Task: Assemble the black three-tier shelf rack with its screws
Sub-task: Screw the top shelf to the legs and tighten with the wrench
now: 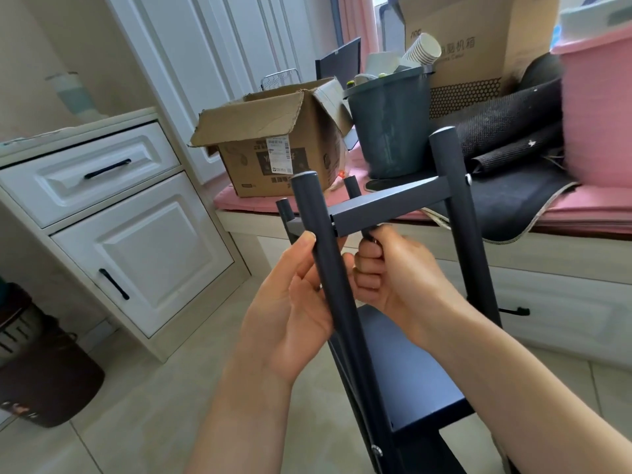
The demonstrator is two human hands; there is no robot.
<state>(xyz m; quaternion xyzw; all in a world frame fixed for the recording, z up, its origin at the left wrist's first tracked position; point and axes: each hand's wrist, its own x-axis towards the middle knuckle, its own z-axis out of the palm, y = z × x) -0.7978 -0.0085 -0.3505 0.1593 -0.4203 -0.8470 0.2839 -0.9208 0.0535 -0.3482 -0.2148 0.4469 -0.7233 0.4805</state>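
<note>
The black shelf rack (386, 205) stands upright in front of me, with round posts and flat shelf panels. My left hand (290, 302) holds the near left post (328, 268), thumb on its left side just below the top shelf. My right hand (393, 271) is curled into a fist under the top shelf, gripping a small dark tool (371, 234) by the shelf's near left corner. A silver screw head (468, 179) shows on the right post at the top shelf. A lower shelf panel (410, 371) lies below my hands. Another screw head (376, 449) shows low on the frame.
An open cardboard box (270, 145) and a dark bin (390, 124) full of paper cups sit on a pink-cushioned bench behind the rack. A white cabinet (102, 217) with black handles stands at the left. A dark brown basket (44, 371) sits on the tiled floor.
</note>
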